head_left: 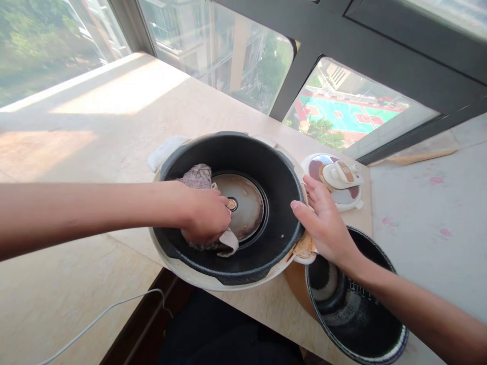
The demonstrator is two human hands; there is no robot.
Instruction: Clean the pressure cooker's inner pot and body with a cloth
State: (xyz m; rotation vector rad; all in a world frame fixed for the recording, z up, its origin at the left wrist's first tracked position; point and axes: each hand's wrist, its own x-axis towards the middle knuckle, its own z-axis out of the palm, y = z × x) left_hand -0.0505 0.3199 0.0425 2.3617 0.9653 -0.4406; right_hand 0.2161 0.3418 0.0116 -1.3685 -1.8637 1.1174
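A rice cooker body (228, 274) with a white outer shell and a black inside stands on the stone sill. At its bottom lies the round metal heating plate (249, 213), stained, with a small knob in the middle. My left hand (207, 215) is down inside, closed on a greyish cloth (198, 177) at the left of the plate. My right hand (323, 220) grips the right side of the rim, thumb on the inner edge and fingers outside. Brown stains mark the shell (304, 247) below that hand.
The cooker lid (337, 177) lies on the sill behind my right hand. A black inner pot (353, 304) rests tilted under my right forearm. A white cord (102, 312) runs over the sill's front edge. Windows (228, 45) rise behind; a flowered wall (429, 243) bounds the right.
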